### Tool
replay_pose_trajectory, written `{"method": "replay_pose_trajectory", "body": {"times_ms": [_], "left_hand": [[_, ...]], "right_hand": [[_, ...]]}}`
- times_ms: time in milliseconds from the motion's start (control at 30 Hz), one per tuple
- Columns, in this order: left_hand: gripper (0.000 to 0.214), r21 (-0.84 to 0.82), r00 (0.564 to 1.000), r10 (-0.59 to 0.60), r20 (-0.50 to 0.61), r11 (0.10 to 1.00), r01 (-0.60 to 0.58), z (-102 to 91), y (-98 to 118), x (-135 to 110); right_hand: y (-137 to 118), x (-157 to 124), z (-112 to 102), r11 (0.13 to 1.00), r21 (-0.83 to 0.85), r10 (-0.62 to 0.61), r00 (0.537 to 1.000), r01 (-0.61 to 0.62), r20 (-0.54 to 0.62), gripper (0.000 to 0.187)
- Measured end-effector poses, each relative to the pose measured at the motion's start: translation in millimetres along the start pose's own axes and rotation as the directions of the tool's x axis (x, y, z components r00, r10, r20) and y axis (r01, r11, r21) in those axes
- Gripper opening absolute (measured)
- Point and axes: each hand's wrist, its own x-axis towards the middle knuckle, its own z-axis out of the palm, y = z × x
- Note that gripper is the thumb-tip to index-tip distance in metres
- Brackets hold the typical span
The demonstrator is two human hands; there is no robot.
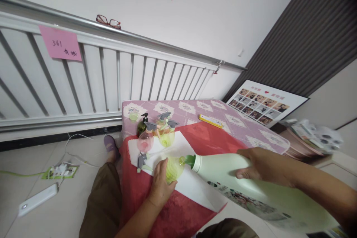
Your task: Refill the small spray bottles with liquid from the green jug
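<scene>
The left hand [161, 186] is wrapped on the yellow bottle [174, 170], thumb on its near side; the right hand [255, 165] is clamped on the green jug [259, 193], some fingers out of sight; the jug's spout [190, 160] is at the bottle's neck, touching or just short, I cannot tell; any liquid could spill onto the sheet [195, 191] and red cloth [195, 212], likely from the jug's weight dragging its mouth off line, or from tilting too far for so narrow a neck; a squeeze on the bottle could also shift it. The bottle is over the sheet, nearer the table's [189, 107] left edge than its right; its neck points rightward at the jug; the jug's mouth points toward the left edge, its long axis running out past the near right edge; the spray head [141, 162] lies near the left edge, the pink bottle [145, 142] just beyond.
</scene>
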Motion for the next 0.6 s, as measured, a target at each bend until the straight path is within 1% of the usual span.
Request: {"method": "replay_pose_trajectory", "body": {"times_ms": [200, 600], "left_hand": [[0.081, 0.017, 1.0, -0.003, -0.001, 1.0, 0.003, -0.2, 1.0, -0.2], [0.081, -0.005, 1.0, 0.003, -0.006, 1.0, -0.003, -0.8, -0.4, -0.2]], "right_hand": [[1.5, -0.8, 0.5, 1.0, -0.013, -0.012, 1.0, 0.012, 0.006, 0.028], [1.7, 1.3, 1.3, 1.0, -0.02, -0.007, 1.0, 0.007, 0.003, 0.029]]}}
